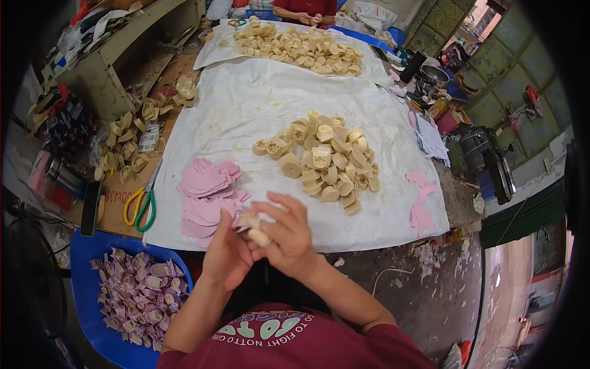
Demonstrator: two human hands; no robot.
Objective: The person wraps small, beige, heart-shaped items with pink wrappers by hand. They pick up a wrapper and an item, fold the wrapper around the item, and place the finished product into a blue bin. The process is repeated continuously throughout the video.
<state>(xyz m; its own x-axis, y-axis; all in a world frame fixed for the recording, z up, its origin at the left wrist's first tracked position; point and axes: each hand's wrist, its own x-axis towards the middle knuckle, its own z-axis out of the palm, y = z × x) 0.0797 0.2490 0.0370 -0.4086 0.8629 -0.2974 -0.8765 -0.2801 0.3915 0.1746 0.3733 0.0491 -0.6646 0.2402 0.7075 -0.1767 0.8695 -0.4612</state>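
Observation:
My left hand (226, 253) and my right hand (289, 237) meet over the near edge of a white cloth (246, 104), both gripping one small cream moulded piece (252, 224) with a pink shape pressed against it. Just beyond the hands lies a stack of pink cut-out shapes (206, 190). To the right of that sits a heap of several cream moulded pieces (322, 163). A blue tray (83, 289) at my lower left holds several finished pieces in purple-pink wrapping (138, 295).
Scissors with yellow and green handles (141, 206) lie left of the cloth on a cardboard sheet with more cream pieces (132, 138). A second heap (301, 46) lies at the far end, where another person's hands (310, 18) work. Pink scraps (421, 206) sit at the cloth's right edge.

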